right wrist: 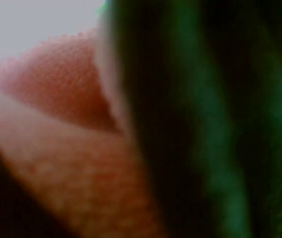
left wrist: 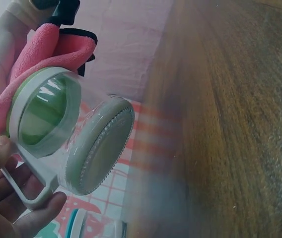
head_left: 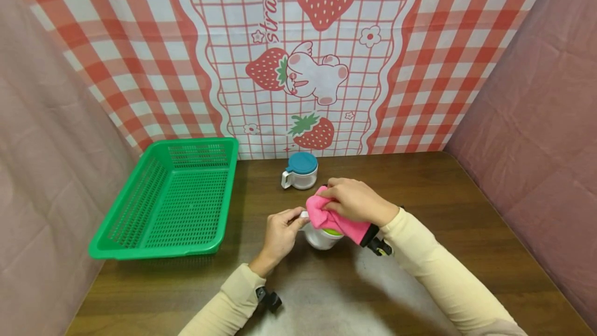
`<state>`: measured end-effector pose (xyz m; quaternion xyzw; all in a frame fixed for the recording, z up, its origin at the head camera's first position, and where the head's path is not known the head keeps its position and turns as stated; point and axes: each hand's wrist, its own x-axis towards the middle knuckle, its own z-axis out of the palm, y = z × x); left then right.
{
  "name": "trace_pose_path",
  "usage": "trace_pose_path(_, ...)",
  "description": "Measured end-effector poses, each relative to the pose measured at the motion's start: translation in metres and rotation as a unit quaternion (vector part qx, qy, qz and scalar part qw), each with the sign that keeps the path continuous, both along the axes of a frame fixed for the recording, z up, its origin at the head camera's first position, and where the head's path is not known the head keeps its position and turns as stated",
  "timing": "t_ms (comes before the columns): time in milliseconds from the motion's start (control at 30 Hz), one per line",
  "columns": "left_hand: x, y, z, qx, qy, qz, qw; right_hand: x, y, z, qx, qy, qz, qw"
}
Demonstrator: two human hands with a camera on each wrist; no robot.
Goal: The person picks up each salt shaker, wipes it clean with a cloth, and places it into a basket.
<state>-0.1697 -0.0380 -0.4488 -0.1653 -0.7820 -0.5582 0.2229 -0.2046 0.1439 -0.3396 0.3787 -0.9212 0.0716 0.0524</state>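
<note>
My left hand (head_left: 280,232) grips the white handle (left wrist: 35,201) of a clear seasoning jar (head_left: 322,240), which is lifted off the table and tilted in the left wrist view. Its green lid (left wrist: 44,111) has a white rim. Over the lid, my right hand (head_left: 355,200) holds a bunched pink cloth (head_left: 319,215) with a dark border. The cloth covers much of the lid in the head view. In the right wrist view, blurred pink cloth (right wrist: 61,79) and dark fabric block most of the scene.
A second jar with a blue lid (head_left: 302,164) and white handle stands at the back of the wooden table (head_left: 401,175). On the left sits a green slotted basket (head_left: 221,206). A strawberry-print curtain (head_left: 298,113) hangs behind the table.
</note>
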Motion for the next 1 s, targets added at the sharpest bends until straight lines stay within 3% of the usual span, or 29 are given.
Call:
trace_pose_path(300,0.002,0.000,0.001,-0.005,0.021,-0.005,0.9997,-0.011,0.011,-0.003,-0.011,-0.048,-0.028,0.998)
trace_pose_path(567,0.018,0.000,0.030,0.006,0.007,-0.016,0.9998,-0.021,0.027,-0.007,-0.033,-0.070,-0.028,0.997)
trace_pose_path(1000,0.015,-0.006,0.032,0.032,-0.023,-0.010,0.9992,-0.018,0.042,-0.009,-0.053,-0.084,-0.017,0.995)
